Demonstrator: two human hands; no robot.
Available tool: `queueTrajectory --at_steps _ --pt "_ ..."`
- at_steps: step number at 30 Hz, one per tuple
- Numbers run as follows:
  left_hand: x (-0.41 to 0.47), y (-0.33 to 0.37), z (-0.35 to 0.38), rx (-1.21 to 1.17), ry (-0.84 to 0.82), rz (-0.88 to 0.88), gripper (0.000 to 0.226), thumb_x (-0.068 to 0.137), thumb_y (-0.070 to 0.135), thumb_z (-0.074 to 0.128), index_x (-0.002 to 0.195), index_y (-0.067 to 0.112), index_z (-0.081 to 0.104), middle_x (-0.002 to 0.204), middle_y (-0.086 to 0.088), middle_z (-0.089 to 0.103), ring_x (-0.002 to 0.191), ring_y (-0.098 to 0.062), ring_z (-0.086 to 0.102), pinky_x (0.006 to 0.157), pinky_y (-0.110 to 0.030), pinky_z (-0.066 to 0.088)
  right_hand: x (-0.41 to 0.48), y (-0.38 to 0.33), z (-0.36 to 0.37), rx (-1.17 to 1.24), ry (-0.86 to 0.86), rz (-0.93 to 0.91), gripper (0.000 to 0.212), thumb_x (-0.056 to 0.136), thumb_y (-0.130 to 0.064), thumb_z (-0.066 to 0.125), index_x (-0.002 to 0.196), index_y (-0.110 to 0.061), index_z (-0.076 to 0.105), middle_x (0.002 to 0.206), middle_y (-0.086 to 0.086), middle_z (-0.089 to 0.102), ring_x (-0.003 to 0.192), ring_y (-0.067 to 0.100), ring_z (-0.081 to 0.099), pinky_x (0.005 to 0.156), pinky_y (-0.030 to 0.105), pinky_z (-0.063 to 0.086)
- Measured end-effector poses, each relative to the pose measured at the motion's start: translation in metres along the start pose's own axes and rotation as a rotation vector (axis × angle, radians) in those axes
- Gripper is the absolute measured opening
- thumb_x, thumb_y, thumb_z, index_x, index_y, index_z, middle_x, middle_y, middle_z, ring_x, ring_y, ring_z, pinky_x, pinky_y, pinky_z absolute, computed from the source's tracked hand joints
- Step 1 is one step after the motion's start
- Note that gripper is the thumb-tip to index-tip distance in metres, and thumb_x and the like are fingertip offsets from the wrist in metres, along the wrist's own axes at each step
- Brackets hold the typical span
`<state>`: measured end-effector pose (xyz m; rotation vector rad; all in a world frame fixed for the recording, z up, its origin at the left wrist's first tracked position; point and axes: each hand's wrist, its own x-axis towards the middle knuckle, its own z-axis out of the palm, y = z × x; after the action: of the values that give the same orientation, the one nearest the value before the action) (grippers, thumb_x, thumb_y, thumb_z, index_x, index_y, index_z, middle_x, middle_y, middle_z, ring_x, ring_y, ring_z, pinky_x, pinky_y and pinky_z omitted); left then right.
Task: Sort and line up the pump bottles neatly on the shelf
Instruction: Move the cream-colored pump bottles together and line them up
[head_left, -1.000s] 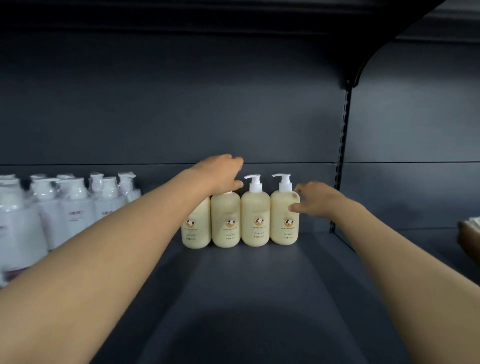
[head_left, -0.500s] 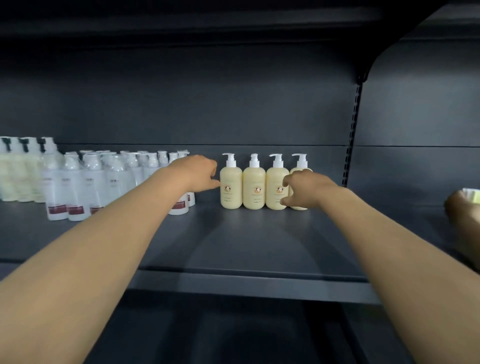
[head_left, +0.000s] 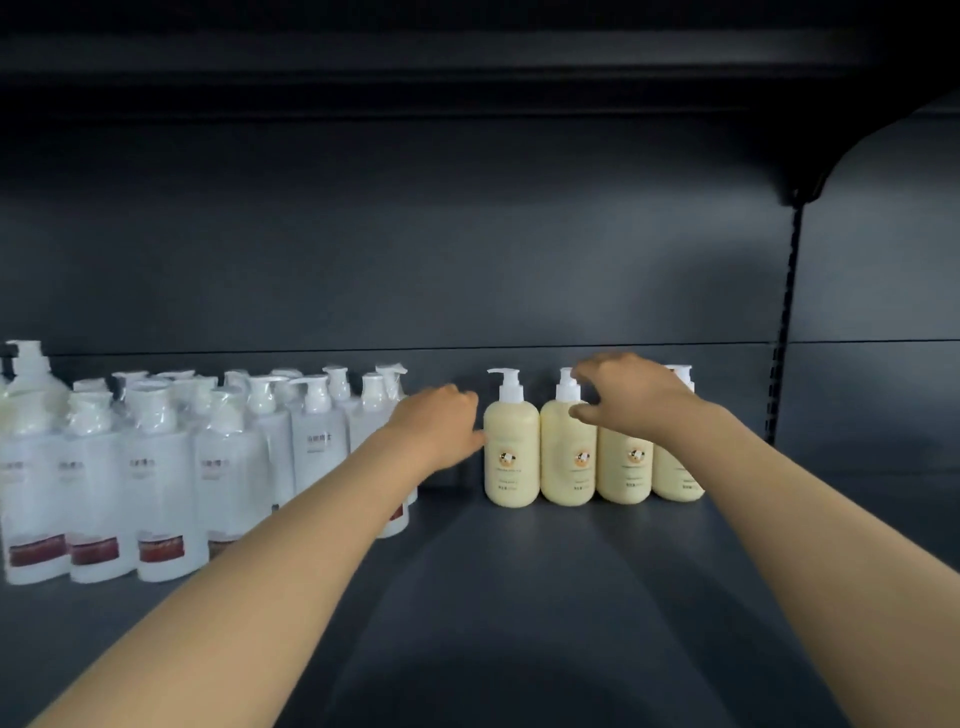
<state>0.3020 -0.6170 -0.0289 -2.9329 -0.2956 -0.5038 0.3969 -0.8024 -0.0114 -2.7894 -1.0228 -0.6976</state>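
**Shifting from the bottle bodies to the pump heads**

Four cream pump bottles (head_left: 569, 457) stand upright and touching in a row at the back of the shelf (head_left: 519, 597), labels forward. The left hand (head_left: 441, 426) stays at the row's left end, fingers loosely curled and grasping nothing, thumb tip against the side of the leftmost bottle (head_left: 511, 452). The right hand (head_left: 639, 400) has risen from the front of the right-end bottle and now sits over the pump tops, thumb and forefinger spread beside the second pump (head_left: 566, 387). It hides the third pump, so a grasp cannot be told. The row looks straight, so nozzle alignment probably comes next. White bottles (head_left: 156, 467) cluster apart on the left.
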Motion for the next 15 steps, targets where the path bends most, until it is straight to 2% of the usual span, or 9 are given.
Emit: queueTrajectory --at_steps 5,8,12,15 --pt "0.039 0.0 0.024 -0.136 0.054 0.032 0.044 0.093 0.042 0.043 0.12 0.006 0.048 0.123 -0.01 0.05 0.115 -0.028 0.048 0.085 -0.036 0.041 0.035 0.0 0.016 0.014 0.035 0.044 0.045 0.09 -0.032 0.054 0.131 -0.017 0.047 0.135 0.006 0.044 0.121 0.024 0.045 0.092 0.036 0.046" --pt "0.054 0.003 0.037 -0.227 0.055 0.022 0.048 0.093 0.045 0.044 0.119 0.004 0.047 0.124 -0.011 0.049 0.115 -0.029 0.048 0.082 -0.035 0.039 0.05 0.006 0.019 0.047 -0.011 0.035 0.057 0.087 -0.031 0.06 0.14 -0.018 0.04 0.145 0.004 0.039 0.128 0.023 0.042 0.099 0.034 0.04" --pt "0.065 0.005 0.056 -0.387 -0.015 -0.003 0.053 0.091 0.047 0.048 0.119 0.002 0.046 0.124 -0.013 0.047 0.112 -0.03 0.05 0.085 -0.035 0.04 0.063 0.013 0.024 0.076 -0.107 0.026 0.063 0.081 -0.031 0.068 0.138 -0.019 0.043 0.133 0.002 0.051 0.118 0.019 0.049 0.086 0.024 0.037" --pt "0.071 0.006 0.065 -0.506 -0.049 -0.015 0.052 0.089 0.045 0.053 0.117 0.002 0.046 0.123 -0.014 0.046 0.109 -0.03 0.051 0.084 -0.034 0.04 0.07 0.016 0.031 0.067 -0.145 0.025 0.065 0.078 -0.035 0.072 0.136 -0.02 0.046 0.13 0.002 0.054 0.115 0.021 0.051 0.092 0.03 0.043"
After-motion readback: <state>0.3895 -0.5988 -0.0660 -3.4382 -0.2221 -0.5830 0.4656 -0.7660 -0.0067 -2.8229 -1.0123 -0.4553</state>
